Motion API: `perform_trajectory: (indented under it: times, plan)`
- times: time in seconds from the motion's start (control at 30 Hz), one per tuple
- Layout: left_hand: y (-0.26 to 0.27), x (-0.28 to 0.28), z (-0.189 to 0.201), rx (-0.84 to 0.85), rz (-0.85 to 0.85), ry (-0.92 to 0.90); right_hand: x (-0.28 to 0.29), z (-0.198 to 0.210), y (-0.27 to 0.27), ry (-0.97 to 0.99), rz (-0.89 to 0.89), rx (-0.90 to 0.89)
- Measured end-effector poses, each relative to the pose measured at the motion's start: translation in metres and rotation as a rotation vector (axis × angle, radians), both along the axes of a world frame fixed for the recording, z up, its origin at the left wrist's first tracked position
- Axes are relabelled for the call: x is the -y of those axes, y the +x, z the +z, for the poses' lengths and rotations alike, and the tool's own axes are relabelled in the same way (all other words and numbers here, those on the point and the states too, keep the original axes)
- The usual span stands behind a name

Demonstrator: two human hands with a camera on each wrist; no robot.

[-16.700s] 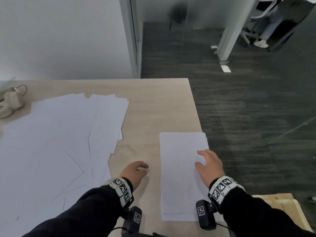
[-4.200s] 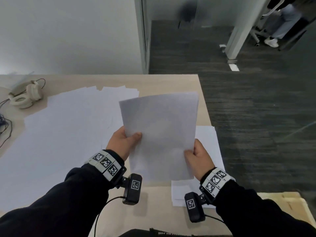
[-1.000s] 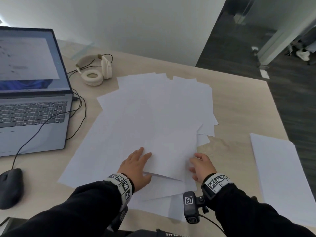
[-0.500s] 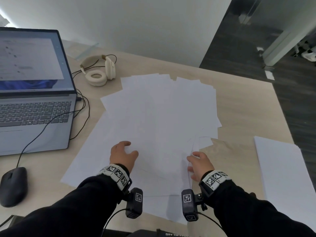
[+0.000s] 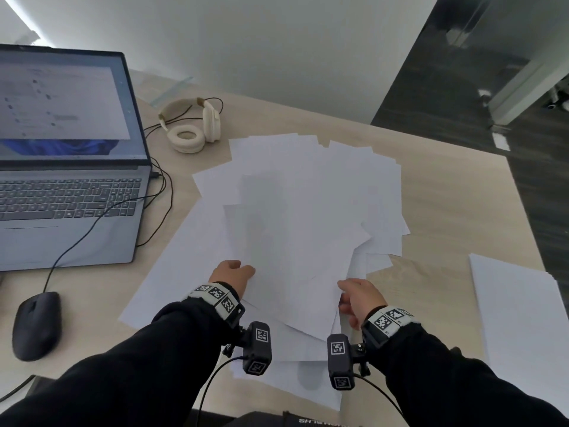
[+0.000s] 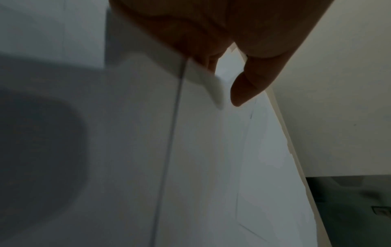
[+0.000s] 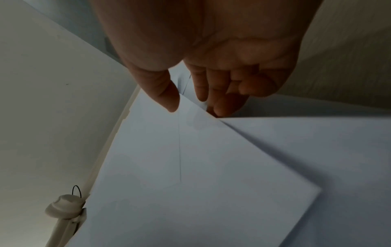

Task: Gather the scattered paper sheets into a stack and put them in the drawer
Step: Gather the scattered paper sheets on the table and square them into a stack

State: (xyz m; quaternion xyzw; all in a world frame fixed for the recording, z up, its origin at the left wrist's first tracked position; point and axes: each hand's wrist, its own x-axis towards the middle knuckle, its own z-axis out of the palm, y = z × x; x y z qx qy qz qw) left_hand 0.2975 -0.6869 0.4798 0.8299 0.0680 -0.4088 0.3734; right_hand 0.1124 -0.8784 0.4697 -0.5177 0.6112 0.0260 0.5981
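Two hands, one lifted sheet (image 5: 295, 251) — loose papers (image 5: 354, 186) too overlapped to count.
Left hand (image 5: 231, 274) and right hand (image 5: 358, 295) each pinch its near edge, thumbs on top — one neat stack (image 5: 520, 318) lies right.

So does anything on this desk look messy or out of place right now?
Yes. The loose paper sheets are fanned out at different angles across the desk rather than squared up; the left hand and right hand are lifting one. The stack at the right lies neat. Nothing looks torn or spilled.
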Motion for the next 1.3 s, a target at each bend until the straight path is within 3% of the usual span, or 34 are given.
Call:
perform_trajectory:
  times: [0.33, 0.5, 0.6, 0.97, 1.17, 1.3]
  plan:
    - [0.000, -0.012, -0.009, 0.001, -0.263, -0.015, 0.002, 0.002, -0.003, -0.020, 0.164, -0.019]
    - [0.001, -0.028, -0.001, 0.039, -0.288, 0.065, 0.016, 0.006, 0.003, -0.264, 0.055, -0.049]
    - [0.006, -0.040, -0.006, 0.037, -0.270, 0.061, 0.027, 0.014, 0.008, -0.385, 0.084, -0.074]
    - [0.003, -0.043, -0.010, -0.024, -0.220, -0.077, 0.026, 0.006, 0.020, -0.473, 0.512, -0.209]
    - [0.004, -0.040, -0.011, 0.065, -0.160, -0.078, 0.009, 0.008, 0.011, -0.691, 0.917, -0.416]
    - [0.007, -0.038, -0.014, 0.111, -0.080, -0.085, -0.002, 0.007, 0.005, -0.714, 1.125, -0.388]
